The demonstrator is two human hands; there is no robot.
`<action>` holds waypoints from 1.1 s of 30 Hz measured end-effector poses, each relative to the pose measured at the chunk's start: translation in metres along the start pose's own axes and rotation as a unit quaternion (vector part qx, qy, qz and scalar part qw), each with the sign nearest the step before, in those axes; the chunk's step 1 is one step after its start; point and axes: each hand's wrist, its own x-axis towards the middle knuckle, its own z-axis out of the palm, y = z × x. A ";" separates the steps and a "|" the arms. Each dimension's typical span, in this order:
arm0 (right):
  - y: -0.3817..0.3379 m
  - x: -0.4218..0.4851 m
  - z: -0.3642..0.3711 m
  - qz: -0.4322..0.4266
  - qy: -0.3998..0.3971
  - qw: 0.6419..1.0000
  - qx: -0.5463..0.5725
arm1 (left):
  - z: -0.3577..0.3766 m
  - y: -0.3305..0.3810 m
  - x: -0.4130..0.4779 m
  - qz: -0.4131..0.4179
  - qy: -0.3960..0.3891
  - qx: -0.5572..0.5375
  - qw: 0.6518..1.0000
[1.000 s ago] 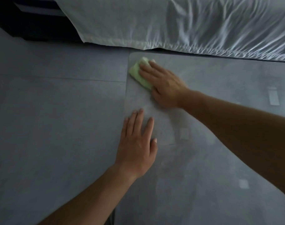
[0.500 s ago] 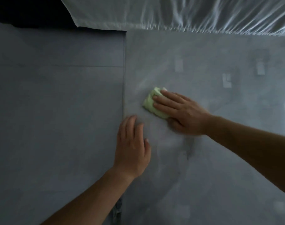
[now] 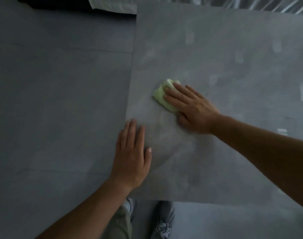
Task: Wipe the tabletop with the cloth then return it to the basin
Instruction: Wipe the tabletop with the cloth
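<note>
Pressing cloth (image 3: pixel 160 97) onto tabletop (image 3: pixel 216 49) near its left edge with straight-fingered right hand (image 3: pixel 193 109), for wiping; bracing with flat, empty left hand (image 3: pixel 131 157).

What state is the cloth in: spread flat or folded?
Folded into a wad: the cloth shows thick, doubled edges under the right hand pressing it.

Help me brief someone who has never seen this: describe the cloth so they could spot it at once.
Start at the grey tabletop that fills the right of the view. Near its left edge the right hand lies flat, fingers pressing on a small folded pad, the cloth. It is pale green, the only coloured thing on the grey surface.
</note>
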 end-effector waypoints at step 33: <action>-0.184 -0.117 0.049 0.343 0.078 0.935 0.056 | -0.017 -0.023 -0.030 0.015 0.037 -0.044 0.998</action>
